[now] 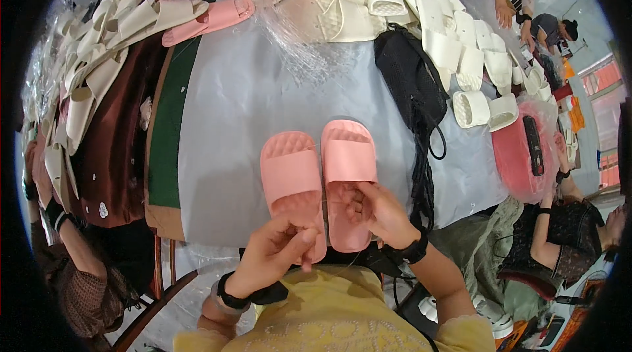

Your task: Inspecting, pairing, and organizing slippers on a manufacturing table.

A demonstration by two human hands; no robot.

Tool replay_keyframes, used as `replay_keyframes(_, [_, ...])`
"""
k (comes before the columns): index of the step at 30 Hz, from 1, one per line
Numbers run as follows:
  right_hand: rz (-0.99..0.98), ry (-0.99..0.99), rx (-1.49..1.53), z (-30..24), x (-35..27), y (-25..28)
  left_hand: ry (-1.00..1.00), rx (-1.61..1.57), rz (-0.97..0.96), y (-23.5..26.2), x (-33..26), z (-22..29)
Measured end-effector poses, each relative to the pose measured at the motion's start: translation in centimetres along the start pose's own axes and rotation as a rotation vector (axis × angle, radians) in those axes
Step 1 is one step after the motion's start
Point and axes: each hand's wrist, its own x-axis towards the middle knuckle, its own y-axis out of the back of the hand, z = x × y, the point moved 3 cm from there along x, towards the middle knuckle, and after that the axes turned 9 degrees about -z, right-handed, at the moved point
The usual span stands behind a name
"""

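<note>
A: Quick pass. What's in the hands?

B: Two pink slide sandals, side by side on the pale sheet covering the tabletop [250, 108], heels toward the person. Left pink slide [291, 177], right pink slide [347, 174], touching along their inner edges.

A: Left hand?

B: Left hand [273, 253] sits at the heel end of the left pink slide, fingers curled together, thumb and forefinger pinched. Grip looks closed, but on what I can't tell: too small to see.

A: Right?

B: Right hand [378, 210] rests over the heel half of the right pink slide, fingers bent onto the footbed, grip closed on it. Black wristbands on both wrists.

A: Surroundings?

B: Black bag [408, 82] with dangling cords just right of the slides. Heap of cream slides [421, 9] across the far side, more cream slides [118, 29] stacked along the left. One pink slide [210, 19] lies far left, well apart. Clear plastic wrap [303, 42] near the far edge. Other people seated at right and lower left.
</note>
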Motion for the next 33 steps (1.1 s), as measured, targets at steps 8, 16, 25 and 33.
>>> replay_keyframes(8, [0.161,0.207,-0.228,1.0,-4.3,-0.7,-0.29,0.859,0.236,-0.6,1.8,-0.6])
replay_keyframes(16, [0.136,0.292,-0.49,1.4,-5.4,-0.3,-0.399,0.326,0.505,1.1,0.7,-1.4])
replay_keyframes(25, [0.216,0.38,-0.839,1.5,-6.6,-0.5,-0.274,0.231,0.626,2.4,-1.4,-2.2])
replay_keyframes(33, [0.413,0.269,-1.268,0.0,-6.8,-1.1,-0.327,-0.127,0.692,4.4,-3.7,-3.3])
